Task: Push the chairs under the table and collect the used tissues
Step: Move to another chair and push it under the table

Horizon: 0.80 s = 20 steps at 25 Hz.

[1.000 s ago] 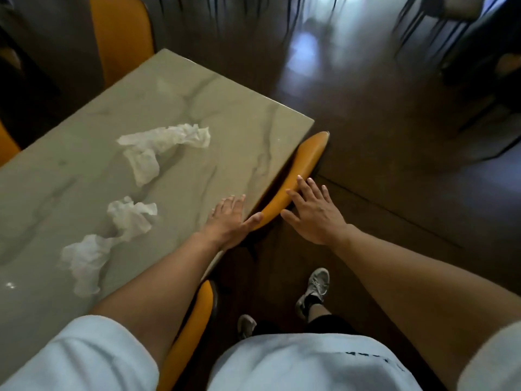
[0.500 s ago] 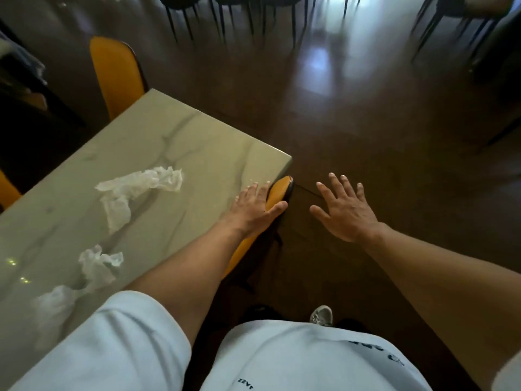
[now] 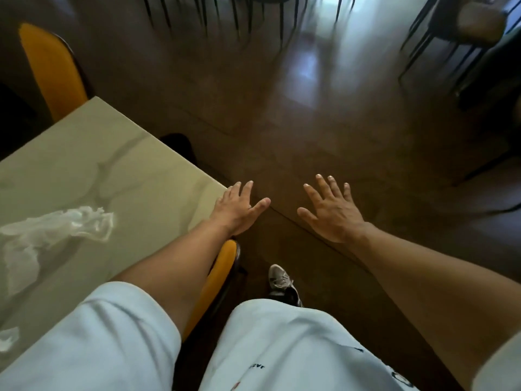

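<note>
A pale marble-patterned table (image 3: 118, 165) fills the left. A crumpled white tissue (image 3: 53, 230) lies on it at the left edge, and a scrap of another tissue (image 3: 8, 338) shows lower down. An orange chair (image 3: 217, 275) is tucked against the table's near corner, mostly hidden by my forearm. My left hand (image 3: 236, 210) hovers flat over that corner, fingers spread, holding nothing. My right hand (image 3: 332, 210) is spread open above the floor to the right, apart from the chair.
Another orange chair back (image 3: 53, 71) stands at the table's far side. Dark chairs with thin black legs (image 3: 214, 15) line the back, and more stand at the upper right (image 3: 462, 32). The dark floor (image 3: 310, 122) is glossy. My shoe (image 3: 282, 280) is below.
Both hands have come off the orange chair, which now sits tight against the table edge. The view has swung right, so less of the table and its tissues shows.
</note>
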Each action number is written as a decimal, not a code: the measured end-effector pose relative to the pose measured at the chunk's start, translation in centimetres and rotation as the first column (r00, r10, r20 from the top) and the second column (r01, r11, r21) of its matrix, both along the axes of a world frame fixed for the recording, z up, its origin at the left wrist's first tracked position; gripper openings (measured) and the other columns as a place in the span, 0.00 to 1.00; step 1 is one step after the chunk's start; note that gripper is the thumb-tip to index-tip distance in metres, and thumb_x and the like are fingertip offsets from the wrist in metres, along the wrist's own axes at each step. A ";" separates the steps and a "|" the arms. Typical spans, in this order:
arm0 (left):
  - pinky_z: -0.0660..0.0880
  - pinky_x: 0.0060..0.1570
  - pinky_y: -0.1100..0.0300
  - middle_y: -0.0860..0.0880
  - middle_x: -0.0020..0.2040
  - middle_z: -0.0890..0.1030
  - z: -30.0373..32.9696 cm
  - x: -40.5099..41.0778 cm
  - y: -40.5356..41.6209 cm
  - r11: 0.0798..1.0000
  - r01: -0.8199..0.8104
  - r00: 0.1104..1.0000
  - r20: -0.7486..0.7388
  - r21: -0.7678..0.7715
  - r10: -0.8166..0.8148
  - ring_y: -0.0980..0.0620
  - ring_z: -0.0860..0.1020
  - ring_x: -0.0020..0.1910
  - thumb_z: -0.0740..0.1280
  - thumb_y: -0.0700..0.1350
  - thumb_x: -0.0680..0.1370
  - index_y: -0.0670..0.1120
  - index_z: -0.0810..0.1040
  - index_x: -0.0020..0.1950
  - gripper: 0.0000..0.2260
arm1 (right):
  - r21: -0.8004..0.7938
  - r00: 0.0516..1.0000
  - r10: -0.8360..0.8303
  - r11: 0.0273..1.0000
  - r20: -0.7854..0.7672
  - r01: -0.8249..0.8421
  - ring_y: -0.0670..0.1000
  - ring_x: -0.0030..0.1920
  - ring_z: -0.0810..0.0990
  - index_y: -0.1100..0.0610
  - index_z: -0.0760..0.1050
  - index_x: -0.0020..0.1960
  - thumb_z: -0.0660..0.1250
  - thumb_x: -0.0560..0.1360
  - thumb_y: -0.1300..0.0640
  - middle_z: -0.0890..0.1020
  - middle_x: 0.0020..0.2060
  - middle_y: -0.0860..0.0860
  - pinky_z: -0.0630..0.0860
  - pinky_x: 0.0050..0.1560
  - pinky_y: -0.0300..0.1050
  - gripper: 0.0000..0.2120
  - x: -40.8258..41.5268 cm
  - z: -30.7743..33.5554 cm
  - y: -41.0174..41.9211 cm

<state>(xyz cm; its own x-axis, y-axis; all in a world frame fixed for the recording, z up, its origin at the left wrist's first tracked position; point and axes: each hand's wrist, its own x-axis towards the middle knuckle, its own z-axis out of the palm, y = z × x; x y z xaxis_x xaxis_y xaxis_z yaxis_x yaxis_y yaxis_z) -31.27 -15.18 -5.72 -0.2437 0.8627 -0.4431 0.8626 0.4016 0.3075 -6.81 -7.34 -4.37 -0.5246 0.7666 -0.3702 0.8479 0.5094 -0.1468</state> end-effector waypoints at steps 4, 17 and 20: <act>0.53 0.78 0.40 0.42 0.83 0.52 -2.3 -2.7 6.4 0.990 -0.100 0.993 0.046 -0.097 0.105 0.42 0.51 0.81 0.49 0.74 0.78 0.52 0.48 0.84 0.41 | -0.036 0.996 0.067 0.997 0.061 -0.065 0.57 0.82 0.35 0.47 0.45 0.84 0.47 0.83 0.33 0.40 0.84 0.54 0.34 0.79 0.62 0.35 -2.4 0.8 9.0; 0.50 0.77 0.39 0.43 0.83 0.52 -3.1 -11.9 22.3 0.942 -0.307 0.951 -0.073 -0.136 0.300 0.42 0.50 0.82 0.45 0.75 0.77 0.52 0.48 0.83 0.41 | -0.048 0.914 0.406 0.913 -0.006 -0.405 0.57 0.82 0.34 0.45 0.45 0.84 0.47 0.82 0.31 0.40 0.84 0.53 0.33 0.79 0.65 0.36 -19.0 -0.7 32.0; 0.47 0.78 0.38 0.43 0.83 0.50 -2.6 -15.0 27.2 0.888 -0.439 0.895 -0.156 -0.138 0.418 0.42 0.47 0.82 0.44 0.75 0.77 0.52 0.47 0.83 0.41 | -0.043 0.867 0.497 0.866 -0.019 -0.497 0.58 0.82 0.34 0.46 0.45 0.84 0.46 0.82 0.31 0.40 0.84 0.53 0.33 0.79 0.65 0.36 -23.1 -1.4 39.1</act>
